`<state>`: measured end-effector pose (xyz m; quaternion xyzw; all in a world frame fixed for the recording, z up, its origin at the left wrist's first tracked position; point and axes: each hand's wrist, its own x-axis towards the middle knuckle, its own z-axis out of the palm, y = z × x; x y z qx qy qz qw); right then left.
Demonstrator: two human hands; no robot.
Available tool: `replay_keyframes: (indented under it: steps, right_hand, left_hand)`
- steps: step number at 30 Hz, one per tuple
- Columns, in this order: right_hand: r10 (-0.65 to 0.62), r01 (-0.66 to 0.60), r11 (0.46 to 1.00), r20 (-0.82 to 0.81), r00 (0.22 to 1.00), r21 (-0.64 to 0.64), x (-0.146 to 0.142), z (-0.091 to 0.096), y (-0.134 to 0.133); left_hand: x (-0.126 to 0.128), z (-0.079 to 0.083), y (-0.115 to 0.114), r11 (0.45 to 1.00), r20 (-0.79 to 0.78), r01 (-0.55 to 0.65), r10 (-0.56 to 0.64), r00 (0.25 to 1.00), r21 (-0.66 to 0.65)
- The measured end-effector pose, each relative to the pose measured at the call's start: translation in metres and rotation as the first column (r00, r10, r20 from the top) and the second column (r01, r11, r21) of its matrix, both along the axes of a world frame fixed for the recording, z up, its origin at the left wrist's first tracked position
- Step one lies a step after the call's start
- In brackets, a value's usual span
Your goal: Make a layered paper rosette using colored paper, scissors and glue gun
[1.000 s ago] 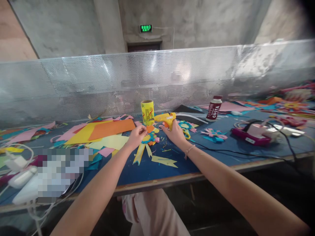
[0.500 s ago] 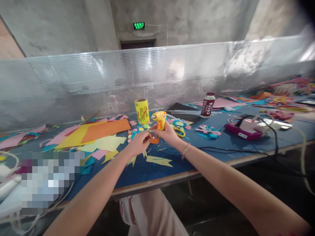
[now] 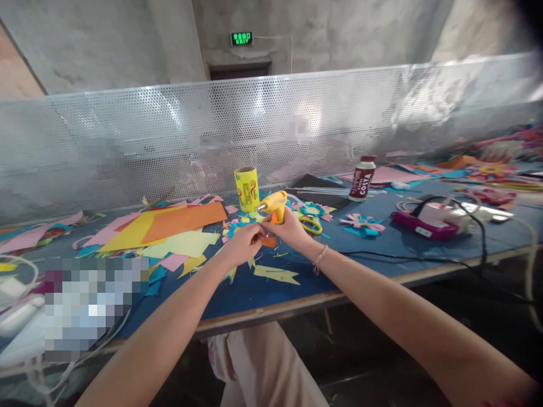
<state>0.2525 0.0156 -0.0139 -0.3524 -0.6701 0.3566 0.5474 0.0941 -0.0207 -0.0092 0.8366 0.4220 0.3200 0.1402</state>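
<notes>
My right hand (image 3: 289,227) is wrapped round a yellow glue gun (image 3: 275,203), whose nozzle points left and slightly down. Close against it, my left hand (image 3: 246,244) pinches a small orange paper strip (image 3: 269,242). The fingertips of both hands meet at the strip, so part of it is hidden. Behind the hands lie cut paper pieces and a blue paper flower (image 3: 236,227). Yellow-handled scissors (image 3: 312,225) rest just right of the glue gun. A pale yellow paper strip (image 3: 276,275) lies on the table in front of the hands.
A yellow roll (image 3: 246,190) stands behind the hands, and a dark red bottle (image 3: 362,180) to the right. Orange paper (image 3: 186,221) lies at left. A purple power strip (image 3: 424,226) trails a black cable (image 3: 394,257) along the table edge. A perforated metal screen (image 3: 178,147) closes the back.
The glue gun has tipped so its nozzle sits lower. My fingertips have drawn closer together around the orange strip. The whole view has shifted slightly.
</notes>
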Motion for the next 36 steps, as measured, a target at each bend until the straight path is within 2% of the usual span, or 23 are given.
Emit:
replay_keyframes:
  steps: [8, 16, 20, 24, 30, 36]
  right_hand:
    - [0.072, -0.073, 0.997, -0.061, 0.996, -0.022, 0.002, 0.003, -0.004]
    - [0.030, -0.029, 0.998, 0.004, 1.000, -0.057, 0.000, 0.004, -0.002]
    - [0.029, -0.029, 0.999, 0.019, 0.999, -0.025, 0.001, 0.003, -0.002]
    - [-0.019, 0.019, 0.999, 0.005, 1.000, 0.030, 0.002, 0.004, -0.002]
    - [-0.036, 0.036, 0.999, 0.012, 0.999, -0.001, 0.005, 0.006, 0.002]
    - [-0.219, 0.213, 0.974, 0.092, 0.971, 0.073, 0.012, 0.003, 0.015]
  left_hand:
    - [0.000, 0.002, -0.001, 1.000, 0.006, -0.012, 0.012, 1.000, -0.019]
    - [0.000, -0.002, 0.003, 1.000, -0.006, -0.004, 0.004, 1.000, -0.021]
    - [0.000, -0.003, 0.005, 0.999, 0.013, -0.001, 0.002, 1.000, -0.036]
    - [0.001, -0.001, 0.004, 0.999, 0.025, -0.005, 0.006, 1.000, -0.035]
    - [0.000, 0.001, 0.004, 0.998, 0.088, -0.035, 0.039, 0.995, -0.044]
    - [-0.002, 0.003, 0.003, 0.999, 0.076, -0.024, 0.026, 0.997, -0.025]
